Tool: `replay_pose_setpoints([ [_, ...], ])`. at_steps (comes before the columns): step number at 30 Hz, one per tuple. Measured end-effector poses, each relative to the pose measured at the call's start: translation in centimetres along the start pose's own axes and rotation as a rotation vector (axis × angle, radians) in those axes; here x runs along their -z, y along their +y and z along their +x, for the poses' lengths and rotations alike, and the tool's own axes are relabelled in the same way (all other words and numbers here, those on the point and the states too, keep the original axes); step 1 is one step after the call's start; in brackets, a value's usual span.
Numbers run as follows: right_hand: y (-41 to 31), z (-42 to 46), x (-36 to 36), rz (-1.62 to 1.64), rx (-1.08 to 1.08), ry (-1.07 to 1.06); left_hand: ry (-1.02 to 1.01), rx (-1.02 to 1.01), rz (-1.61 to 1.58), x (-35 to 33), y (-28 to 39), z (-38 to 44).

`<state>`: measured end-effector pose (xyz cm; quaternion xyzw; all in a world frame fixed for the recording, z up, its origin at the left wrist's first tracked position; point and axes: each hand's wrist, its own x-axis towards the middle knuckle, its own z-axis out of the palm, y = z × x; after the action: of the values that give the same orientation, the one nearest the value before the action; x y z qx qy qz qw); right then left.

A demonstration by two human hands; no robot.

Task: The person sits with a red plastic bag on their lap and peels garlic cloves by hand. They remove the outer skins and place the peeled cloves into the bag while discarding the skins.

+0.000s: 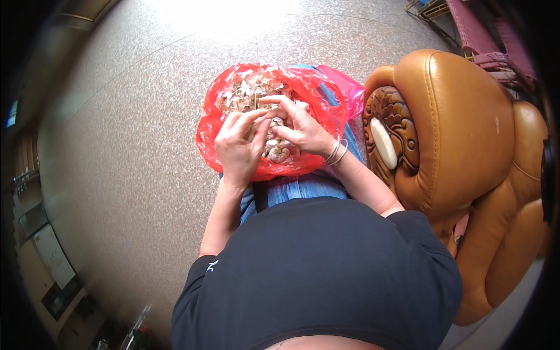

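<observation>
A red plastic bag (pixel 210 148) lies wide-mouthed over my jeans-clad lap. Dry papery garlic skins (pixel 249 85) fill its far part, and whole garlic bulbs (pixel 279 154) lie at the near side. My left hand (pixel 240 142) is above the bag's left half, fingers bent and thumb raised. From the right comes my right hand (pixel 299 124), index finger stretched out over the skins and thumb pointing left. The fingertips of both hands meet above the garlic. Whether a small piece is pinched between them is hidden by the fingers.
A brown leather sofa (pixel 468 131) with a carved wooden armrest front (pixel 389 100) stands close on my right. Beside my right knee is a pink plastic bag (pixel 350 89). Speckled floor (pixel 131 166) spreads to the left, and pink woven furniture (pixel 472 28) stands at the far right.
</observation>
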<state>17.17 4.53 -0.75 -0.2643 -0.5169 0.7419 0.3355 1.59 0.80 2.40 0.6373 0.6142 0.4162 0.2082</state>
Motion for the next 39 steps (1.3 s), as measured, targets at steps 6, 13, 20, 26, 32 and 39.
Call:
replay_pose_setpoints([
  [6,0.5,-0.3,0.2,-0.431,0.068,-0.006,-0.213,-0.032,0.072,-0.1,0.4,0.2],
  [13,-0.1,-0.3,0.0,-0.427,0.091,-0.027,-0.252,-0.283,0.142,0.5,-0.6,0.8],
  [20,0.5,-0.2,0.5,-0.049,-0.059,-0.080,-0.085,0.109,-0.068,-0.7,-0.6,-0.4],
  [26,0.5,-0.3,-1.1,0.283,-0.157,0.099,0.010,0.324,-0.187,-1.4,-0.7,-1.0],
  [32,2.2,-0.3,-1.3,0.112,-0.091,0.231,0.027,0.356,-0.307,-1.5,-1.2,-1.2],
  [39,1.7,-0.1,-1.8,0.065,0.057,0.298,0.019,0.493,-0.534,-1.5,-1.8,-1.3],
])
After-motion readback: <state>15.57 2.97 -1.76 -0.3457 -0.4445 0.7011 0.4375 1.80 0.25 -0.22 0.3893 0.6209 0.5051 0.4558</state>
